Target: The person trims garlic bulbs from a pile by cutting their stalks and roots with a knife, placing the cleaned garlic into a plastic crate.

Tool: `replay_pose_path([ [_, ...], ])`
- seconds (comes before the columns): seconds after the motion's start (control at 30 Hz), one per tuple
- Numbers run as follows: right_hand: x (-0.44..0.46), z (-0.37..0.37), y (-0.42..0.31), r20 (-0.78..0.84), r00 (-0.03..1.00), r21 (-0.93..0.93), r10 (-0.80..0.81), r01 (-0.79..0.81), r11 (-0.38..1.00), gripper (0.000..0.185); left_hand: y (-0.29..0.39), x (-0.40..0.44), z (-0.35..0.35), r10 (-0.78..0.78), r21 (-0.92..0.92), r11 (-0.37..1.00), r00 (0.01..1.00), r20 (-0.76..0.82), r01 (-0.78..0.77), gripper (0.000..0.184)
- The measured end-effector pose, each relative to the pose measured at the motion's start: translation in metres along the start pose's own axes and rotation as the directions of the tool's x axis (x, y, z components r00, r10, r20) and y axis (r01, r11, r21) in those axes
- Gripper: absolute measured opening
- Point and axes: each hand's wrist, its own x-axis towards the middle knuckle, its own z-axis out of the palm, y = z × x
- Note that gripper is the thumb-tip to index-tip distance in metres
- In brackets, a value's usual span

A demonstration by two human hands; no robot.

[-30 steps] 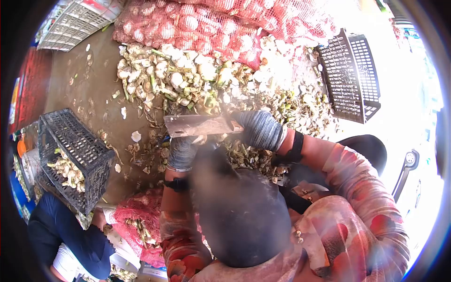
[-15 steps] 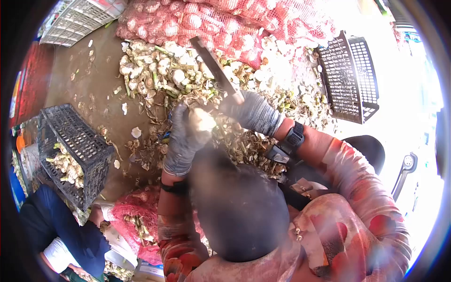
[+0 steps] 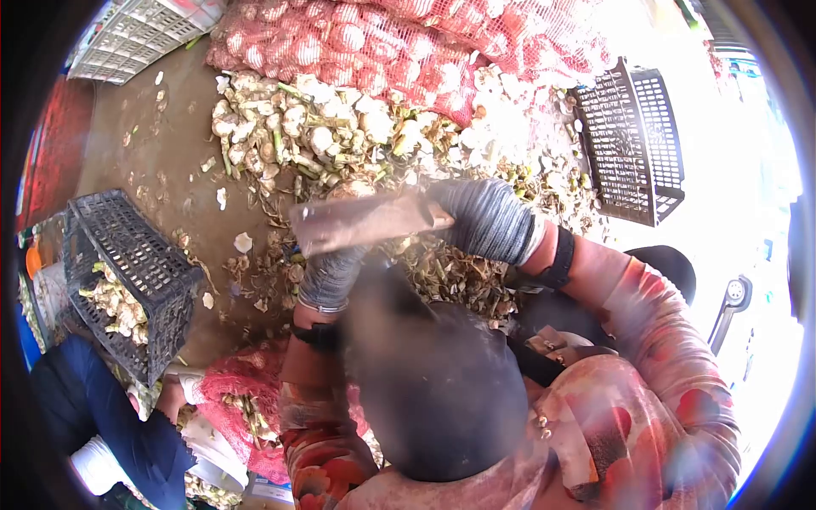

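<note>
My right hand (image 3: 476, 212), in a grey knit glove, is closed round the handle of a broad-bladed knife (image 3: 357, 224). The blade lies almost level and points left, passing in front of my left hand (image 3: 330, 276). That hand wears a grey glove too, and its fingers are mostly hidden behind the blade. Just above the blade shows part of a garlic bulb (image 3: 352, 189), seemingly in the left hand's grasp. Beyond both hands lies a heap of garlic bulbs with stems (image 3: 293, 127). Dry skins and trimmings (image 3: 459, 276) cover the ground below the hands.
Red mesh sacks of garlic (image 3: 348, 42) lie along the back. A black crate (image 3: 625, 149) stands at the right; another black crate (image 3: 140, 246), with garlic inside, is at the left. Another person's dark sleeve (image 3: 110, 416) shows lower left beside a red mesh bag (image 3: 246, 391).
The knife has swung from pointing up and away to lying nearly level across the left hand. My right wrist has turned, and the bulb is now largely covered by the blade.
</note>
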Motion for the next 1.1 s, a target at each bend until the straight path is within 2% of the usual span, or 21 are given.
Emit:
replay_pose_path([
  [0.03,-0.002,-0.011,-0.011,0.033,0.999,-0.073,-0.002,0.004,0.997,0.021,-0.036,0.001,-0.008,0.281,0.459,0.855,0.959,-0.016,-0.243,0.046],
  [0.07,-0.003,-0.013,-0.015,0.031,1.000,-0.075,0.001,0.002,0.997,0.021,-0.056,-0.001,-0.011,0.517,0.803,0.463,0.850,0.099,-0.375,0.040],
  [0.1,-0.004,-0.014,-0.017,0.014,0.998,-0.036,-0.056,0.057,0.998,0.020,-0.056,-0.004,-0.006,0.518,0.888,0.332,0.848,0.111,-0.319,0.033],
  [0.13,-0.004,-0.014,-0.018,-0.005,0.994,0.002,-0.113,0.113,0.994,0.019,-0.051,-0.007,-0.001,0.518,0.888,0.332,0.848,0.112,-0.319,0.033],
  [0.2,-0.001,-0.008,-0.018,0.084,0.993,-0.034,-0.084,0.087,0.996,0.020,-0.042,-0.014,0.006,0.280,0.246,0.938,0.952,-0.119,-0.245,0.036],
  [0.33,-0.002,0.006,-0.012,0.111,0.993,-0.068,-0.037,0.045,0.997,0.025,-0.066,-0.022,0.002,0.295,0.254,0.931,0.951,-0.095,-0.263,0.039],
  [0.4,0.000,0.010,-0.004,0.172,0.982,-0.177,0.073,-0.042,0.983,0.024,-0.071,-0.020,0.005,0.540,0.492,0.753,0.838,-0.080,-0.438,0.041],
  [0.53,0.000,0.022,0.010,0.075,0.994,-0.177,0.079,-0.065,0.982,0.021,0.002,-0.016,0.028,0.422,0.457,0.822,0.902,-0.087,-0.340,0.054],
  [0.6,0.018,0.036,0.056,0.123,0.896,-0.134,0.426,-0.410,0.902,0.021,0.049,-0.020,0.036,0.420,0.472,0.823,0.898,-0.132,-0.316,0.060],
  [0.67,0.005,0.040,0.118,0.018,0.917,-0.199,0.399,-0.388,0.900,0.026,0.044,-0.045,0.019,0.490,0.240,0.869,0.818,-0.301,-0.433,0.062],
  [0.7,-0.003,0.043,0.148,-0.035,0.923,-0.232,0.384,-0.381,0.895,0.029,0.081,-0.058,0.009,0.560,0.585,0.770,0.711,-0.426,-0.257,0.055],
  [0.73,-0.016,0.040,0.147,-0.115,0.919,-0.215,0.377,-0.394,0.894,0.030,0.070,-0.067,-0.034,0.295,0.294,0.948,0.673,-0.678,-0.120,0.061],
  [0.77,-0.029,0.036,0.145,-0.195,0.909,-0.197,0.368,-0.404,0.894,0.031,0.070,-0.078,-0.078,0.449,-0.097,0.803,0.703,-0.551,-0.589,0.060],
  [0.8,-0.032,0.014,0.116,-0.185,0.874,-0.128,0.450,-0.475,0.870,0.032,0.069,-0.088,-0.122,0.585,-0.589,0.425,0.705,-0.401,-0.687,0.060],
  [0.83,-0.034,0.018,0.120,-0.186,0.872,-0.127,0.453,-0.478,0.869,0.032,0.092,-0.102,-0.100,0.462,-0.537,0.374,0.654,-0.599,-0.756,0.062],
  [0.87,-0.034,0.026,0.126,-0.162,0.902,-0.174,0.400,-0.425,0.888,0.032,0.086,-0.098,-0.093,0.463,-0.538,0.376,0.656,-0.596,-0.754,0.062],
  [0.93,-0.035,0.047,0.130,-0.151,0.898,0.064,0.413,-0.408,0.911,0.032,0.060,-0.075,-0.083,0.278,-0.319,0.704,0.660,-0.698,-0.634,0.057],
  [0.97,-0.034,0.057,0.131,-0.145,0.896,0.182,0.419,-0.392,0.902,0.031,0.059,-0.062,-0.055,0.366,0.065,0.915,0.751,-0.549,-0.398,0.050],
  [1.0,-0.032,0.039,0.091,-0.059,0.903,0.046,0.427,-0.424,0.904,0.031,0.055,-0.049,-0.024,0.344,0.485,0.865,0.858,-0.381,-0.131,0.044],
  [1.03,-0.030,0.033,0.072,0.003,0.887,-0.021,0.461,-0.461,0.887,0.034,0.011,-0.032,-0.009,0.134,0.215,0.975,0.931,-0.339,-0.062,0.039],
  [1.1,-0.030,0.046,0.072,0.057,0.890,-0.076,0.452,-0.447,0.891,0.047,-0.027,0.002,0.005,0.330,0.898,0.411,0.944,0.015,-0.158,0.043],
])
